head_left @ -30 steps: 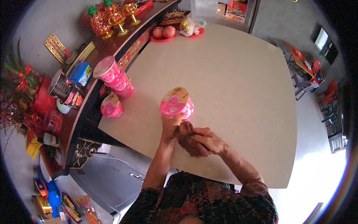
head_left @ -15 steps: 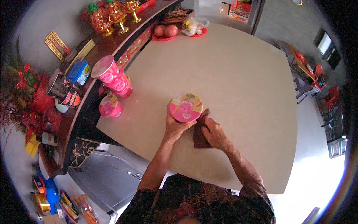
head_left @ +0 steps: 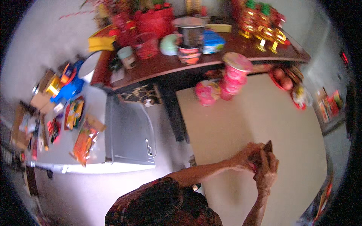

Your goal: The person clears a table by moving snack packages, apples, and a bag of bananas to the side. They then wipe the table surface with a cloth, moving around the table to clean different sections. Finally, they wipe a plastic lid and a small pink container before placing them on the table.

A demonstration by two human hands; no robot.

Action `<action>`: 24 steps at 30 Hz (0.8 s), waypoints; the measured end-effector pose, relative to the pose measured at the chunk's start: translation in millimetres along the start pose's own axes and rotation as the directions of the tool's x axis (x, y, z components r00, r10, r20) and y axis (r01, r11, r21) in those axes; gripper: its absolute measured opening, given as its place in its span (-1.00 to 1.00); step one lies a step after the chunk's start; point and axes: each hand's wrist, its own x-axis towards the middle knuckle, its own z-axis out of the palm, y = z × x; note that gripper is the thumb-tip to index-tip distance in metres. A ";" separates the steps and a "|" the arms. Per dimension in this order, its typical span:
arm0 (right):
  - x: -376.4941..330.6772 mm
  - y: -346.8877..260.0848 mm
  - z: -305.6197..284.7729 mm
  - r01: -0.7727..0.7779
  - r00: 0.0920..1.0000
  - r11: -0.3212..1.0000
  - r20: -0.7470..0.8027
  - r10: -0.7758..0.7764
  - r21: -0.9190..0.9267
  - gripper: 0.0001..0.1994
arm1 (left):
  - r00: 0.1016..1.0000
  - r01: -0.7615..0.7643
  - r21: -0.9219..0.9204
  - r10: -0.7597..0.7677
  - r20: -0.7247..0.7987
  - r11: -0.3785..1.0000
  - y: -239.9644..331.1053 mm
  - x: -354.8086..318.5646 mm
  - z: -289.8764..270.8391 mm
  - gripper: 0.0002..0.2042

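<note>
Tan tabletop (head_left: 298,150) filled the right half of the view, with a dark wooden shelf (head_left: 158,71) along its far side and a grey cabinet (head_left: 130,132) well off to the left. Over the near part of the table the left hand (head_left: 250,155) and right hand (head_left: 267,170) met, both blurred. Between them was the held cup (head_left: 255,166), showing as little more than a pink sliver. The left hand's fingers seemed bent snugly around it, though their tips were hidden; the right hand's were folded over a dark brown cloth (head_left: 268,146), a corner of which poked up past the knuckles. With cloth between skin and smooth wall, the held cup might have twisted or slipped if the left hand's hold loosened, and too hard a squeeze might have dented it. Whether its lid was sound I could not tell. Farther off, near the shelf, stood a stack (head_left: 233,81) of pink cups with a lone cup (head_left: 207,93) just beside it; a careless sweep of an arm that way could have toppled the stack. Those also stood between the hands and the shelf, where a black cup (head_left: 190,35) and a blue tub (head_left: 213,42) sat. Round fruit (head_left: 287,83) lay at the far corner.
</note>
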 end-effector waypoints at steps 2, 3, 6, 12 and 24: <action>10.5 20.7 16.3 -0.002 0.998 0.997 -0.056 -0.002 -0.075 -0.59 | 0.994 0.001 0.066 0.006 -0.108 0.998 -17.6 -3.5 4.8 -0.16; 12.0 37.7 24.9 -0.022 0.998 0.996 -0.056 0.018 -0.087 -0.61 | 0.982 -0.016 0.173 0.048 -0.183 0.985 -27.0 -9.1 8.5 -0.09; 16.2 59.3 41.3 -0.074 0.997 0.997 -0.038 0.073 -0.026 -0.62 | 0.990 0.019 0.228 0.014 -0.141 0.973 -40.1 -0.9 1.4 -0.07; 30.1 17.2 15.6 -0.134 0.991 0.988 -0.001 0.134 -0.081 -0.63 | 0.980 -0.170 -0.004 0.168 -0.108 0.985 64.0 4.2 2.4 -0.31; -48.5 5.6 -11.2 0.160 0.983 0.955 0.051 -0.178 0.250 -0.60 | 0.971 -0.082 0.601 0.199 -0.131 0.795 20.0 1.5 10.0 -0.42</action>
